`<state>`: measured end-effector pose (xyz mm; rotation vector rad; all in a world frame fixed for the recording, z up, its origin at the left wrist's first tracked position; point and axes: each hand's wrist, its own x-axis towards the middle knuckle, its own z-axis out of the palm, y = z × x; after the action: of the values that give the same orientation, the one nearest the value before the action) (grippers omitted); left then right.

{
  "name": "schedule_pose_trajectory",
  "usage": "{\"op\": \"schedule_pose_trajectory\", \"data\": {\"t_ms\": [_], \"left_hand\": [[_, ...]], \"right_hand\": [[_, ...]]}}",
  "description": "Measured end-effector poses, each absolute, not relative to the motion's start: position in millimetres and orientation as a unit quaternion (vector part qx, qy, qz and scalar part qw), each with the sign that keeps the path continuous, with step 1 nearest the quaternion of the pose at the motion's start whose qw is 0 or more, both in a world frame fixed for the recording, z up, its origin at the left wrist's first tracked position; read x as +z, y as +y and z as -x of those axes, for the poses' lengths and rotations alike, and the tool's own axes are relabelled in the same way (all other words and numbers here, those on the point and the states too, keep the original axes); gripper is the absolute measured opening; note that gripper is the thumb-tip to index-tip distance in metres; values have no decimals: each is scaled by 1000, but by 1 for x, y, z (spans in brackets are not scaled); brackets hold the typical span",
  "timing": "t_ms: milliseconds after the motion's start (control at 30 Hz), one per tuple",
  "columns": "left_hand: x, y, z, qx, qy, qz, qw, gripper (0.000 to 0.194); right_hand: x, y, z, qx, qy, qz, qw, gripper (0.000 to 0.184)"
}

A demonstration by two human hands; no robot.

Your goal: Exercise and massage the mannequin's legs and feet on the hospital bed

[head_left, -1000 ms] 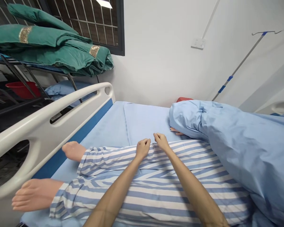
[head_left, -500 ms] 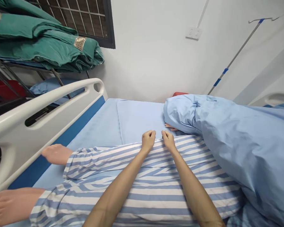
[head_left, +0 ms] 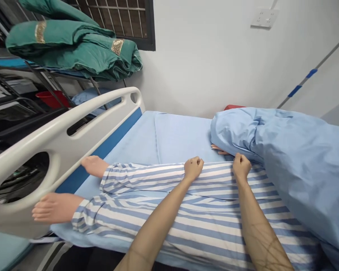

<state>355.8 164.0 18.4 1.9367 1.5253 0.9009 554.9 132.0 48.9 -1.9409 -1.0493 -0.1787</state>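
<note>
Two bare hands are at the middle of a hospital bed, both resting on the blue-and-white striped trousers of a patient manikin. The left hand is closed, its fingers curled in and pinching the top edge of the trousers. The right hand, also closed, grips that same edge further along, just beside a light-blue quilt that covers the manikin's upper body. The trousers lie on the bed's blue sheet, with the two legs pointing toward the one white side rail in view, and the manikin's two bare feet lie close to that rail. One manikin hand pokes out from under the quilt, just beyond the person's right hand, and one red object shows behind the quilt, too hidden to identify. On the white wall are one socket plate and one IV pole with two blue bands. Beyond the rail, a metal rack holds a folded green bundle with two gold-patterned labels. Below that bundle are one blue pillow and one red basin.
</note>
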Motion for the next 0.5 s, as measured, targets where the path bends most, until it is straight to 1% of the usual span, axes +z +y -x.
{"op": "schedule_pose_trajectory", "data": {"t_ms": [133, 233, 333, 433, 500], "left_hand": [[28, 157, -340, 357, 529, -697, 325, 26], [38, 141, -294, 365, 493, -706, 353, 27], [45, 119, -216, 358, 499, -716, 331, 29], [42, 94, -128, 368, 583, -668, 281, 29], [34, 78, -84, 363, 631, -636, 255, 28]], "right_hand": [[36, 130, -558, -98, -419, 788, 439, 37], [35, 129, -555, -105, -427, 801, 407, 36], [40, 132, -554, -79, -436, 832, 334, 35], [50, 135, -547, -16, -446, 861, 243, 32], [58, 134, -529, 8, -466, 859, 213, 30]]}}
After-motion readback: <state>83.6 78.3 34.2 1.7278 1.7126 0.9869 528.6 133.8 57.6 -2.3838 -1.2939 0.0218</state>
